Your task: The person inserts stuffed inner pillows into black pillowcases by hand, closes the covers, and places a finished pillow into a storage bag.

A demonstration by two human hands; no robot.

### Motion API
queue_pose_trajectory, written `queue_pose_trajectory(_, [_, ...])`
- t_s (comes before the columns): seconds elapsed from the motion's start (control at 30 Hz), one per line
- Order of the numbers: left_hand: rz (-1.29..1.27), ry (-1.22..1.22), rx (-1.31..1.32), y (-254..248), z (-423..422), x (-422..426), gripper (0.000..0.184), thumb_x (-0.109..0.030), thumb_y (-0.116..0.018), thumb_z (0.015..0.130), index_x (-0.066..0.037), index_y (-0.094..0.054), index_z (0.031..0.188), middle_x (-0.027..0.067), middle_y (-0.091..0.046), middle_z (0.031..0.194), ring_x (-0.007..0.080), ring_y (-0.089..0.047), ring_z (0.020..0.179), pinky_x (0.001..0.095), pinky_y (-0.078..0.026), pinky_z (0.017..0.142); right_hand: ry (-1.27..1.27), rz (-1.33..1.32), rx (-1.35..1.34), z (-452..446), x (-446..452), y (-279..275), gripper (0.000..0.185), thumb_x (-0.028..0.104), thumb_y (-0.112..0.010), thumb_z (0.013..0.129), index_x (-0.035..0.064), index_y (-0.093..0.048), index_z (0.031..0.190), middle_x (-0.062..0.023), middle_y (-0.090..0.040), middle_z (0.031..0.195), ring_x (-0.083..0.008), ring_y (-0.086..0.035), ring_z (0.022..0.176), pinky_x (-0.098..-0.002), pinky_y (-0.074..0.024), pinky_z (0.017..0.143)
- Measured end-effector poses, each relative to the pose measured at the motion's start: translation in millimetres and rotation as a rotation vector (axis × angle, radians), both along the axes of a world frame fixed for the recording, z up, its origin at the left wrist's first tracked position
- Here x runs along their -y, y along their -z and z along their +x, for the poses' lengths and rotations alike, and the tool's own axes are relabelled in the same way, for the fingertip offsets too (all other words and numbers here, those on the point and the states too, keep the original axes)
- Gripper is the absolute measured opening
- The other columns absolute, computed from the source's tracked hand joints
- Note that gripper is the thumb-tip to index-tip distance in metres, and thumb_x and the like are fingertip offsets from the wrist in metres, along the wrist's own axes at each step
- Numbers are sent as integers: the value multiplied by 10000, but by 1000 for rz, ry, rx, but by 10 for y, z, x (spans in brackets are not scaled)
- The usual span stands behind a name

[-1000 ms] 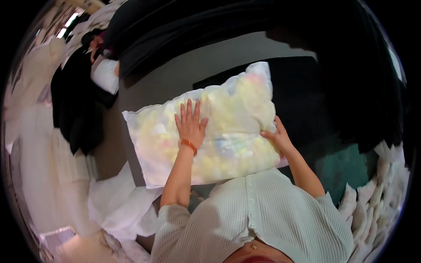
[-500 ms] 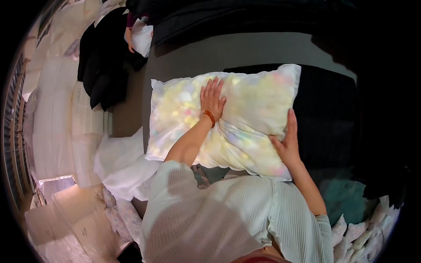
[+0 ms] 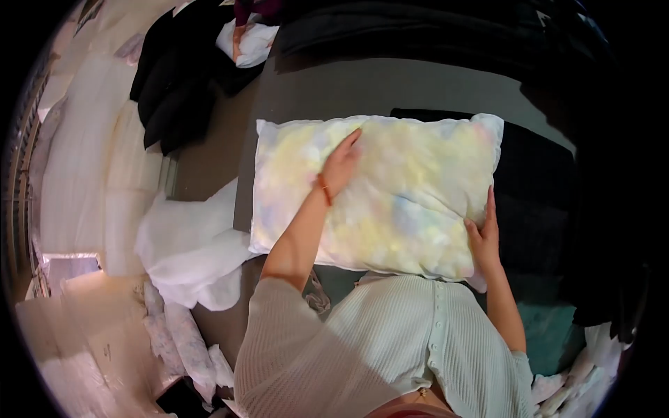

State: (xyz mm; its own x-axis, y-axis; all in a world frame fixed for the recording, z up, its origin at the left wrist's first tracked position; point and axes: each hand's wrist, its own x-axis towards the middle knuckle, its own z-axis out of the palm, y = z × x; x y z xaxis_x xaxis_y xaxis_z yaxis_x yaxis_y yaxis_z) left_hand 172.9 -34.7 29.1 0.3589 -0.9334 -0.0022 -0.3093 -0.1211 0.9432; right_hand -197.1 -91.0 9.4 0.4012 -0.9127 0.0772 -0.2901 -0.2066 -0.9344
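A white pillow (image 3: 418, 167) with blurry yellow, pink and blue filling showing through lies across the grey table in front of me. My left hand (image 3: 340, 166), with an orange bracelet at the wrist, rests edge-on upon its upper middle, fingers pointing up and together, slightly blurred. At the pillow's right edge is my right hand (image 3: 485, 233), its thumb over the top and its fingers stretched up along the side. Dark folded fabric (image 3: 533, 195) lies under and beyond the pillow's right end.
Dark cloth (image 3: 418, 31) is piled along the far side of the grey table (image 3: 418, 76). White sheeting (image 3: 198, 244) hangs at the table's left. A person's arm (image 3: 239, 38) touches a white pillow (image 3: 252, 43) at the upper left. Wrapped bundles (image 3: 77, 160) stand far left.
The pillow has turned from a tilt to nearly straight. My left hand has gone from flat with spread fingers to edge-on. My right hand stays by the right edge. The view has shifted.
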Motion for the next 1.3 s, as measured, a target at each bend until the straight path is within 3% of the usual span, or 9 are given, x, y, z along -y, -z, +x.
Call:
queue_pose_trajectory(0.07, [-260, -72, -221, -216, 301, -323, 379, -113, -472, 999, -17, -488, 1365, 69, -544, 1360, 171, -491, 1267, 308, -350, 1091, -44, 13, -13, -144, -4, 52, 862, -49, -602, 789, 73, -177, 1529, -165, -341, 1510, -277, -383, 1358, -356, -307, 1113])
queue_pose_trajectory(0.23, [167, -671, 412, -103, 1595, -1536, 478, -303, -562, 959, 7, -513, 1319, 158, -532, 1368, 283, -520, 1235, 358, -394, 1038, 5, 381, 279, 13, 269, -269, 823, 90, -639, 842, 77, -186, 1529, -164, -288, 1540, -262, -316, 1406, -342, -266, 1138])
queue_pose_trajectory(0.37, [207, -362, -672, 666, 1897, -2286, 571, -426, -358, 1037, -35, -371, 1453, 69, -441, 1455, 208, -459, 1289, 342, -363, 1084, 19, -33, -129, 293, 385, -13, 883, 290, -722, 811, 118, -227, 1522, -207, -307, 1519, -337, -363, 1374, -389, -314, 1117])
queue_pose_trajectory(0.53, [-106, -209, -38, -558, 875, -1467, 468, -188, -572, 953, 45, -468, 1346, 127, -561, 1299, 217, -549, 1143, 341, -420, 994, -30, -303, -132, 715, 205, -1095, 718, 108, -653, 753, 329, -450, 1405, -182, -496, 1009, -365, -583, 884, -440, -490, 784])
queue_pose_trajectory(0.73, [-245, 27, 177, -1292, -607, -501, 392, -143, -625, 918, 52, -536, 1246, 105, -611, 1165, 180, -586, 999, 326, -461, 919, 244, -754, -233, -35, 241, -2061, 526, 171, -675, 668, 209, -609, 1189, -152, -571, 928, -349, -590, 807, -424, -495, 691])
queue_pose_trajectory(0.83, [-297, 322, 206, -1326, -1538, -181, 254, -207, -698, 855, -4, -630, 992, 104, -621, 760, 237, -581, 649, 369, -478, 618, 351, -747, -369, -621, 157, -2236, 548, 191, -673, 663, 172, -608, 1206, -161, -599, 943, -351, -601, 842, -414, -502, 727])
queue_pose_trajectory(0.9, [-356, 426, 464, -1133, -2074, 33, 300, -241, -678, 801, 18, -588, 924, 223, -637, 833, 405, -634, 749, 457, -513, 659, 377, -680, -420, -825, 54, -2142, 534, 248, -702, 697, 158, -610, 1215, -167, -593, 961, -352, -606, 871, -403, -504, 758])
queue_pose_trajectory(1.13, [-177, 834, 285, -623, -3084, 242, 472, -224, -664, 757, 38, -557, 1135, 224, -619, 1051, 375, -576, 1031, 435, -465, 910, 424, -502, -739, -746, -10, -1373, 670, 494, -777, 673, 68, -625, 1167, -235, -493, 926, -381, -474, 917, -431, -425, 807])
queue_pose_trajectory(1.3, [-99, 996, 451, -784, -3156, 74, 628, -278, -674, 807, 48, -432, 1288, 233, -610, 1109, 370, -553, 1103, 411, -444, 957, 201, -574, -739, -730, 344, -1402, 354, 319, -748, 740, 82, -705, 999, -204, -539, 973, -380, -509, 963, -452, -428, 822])
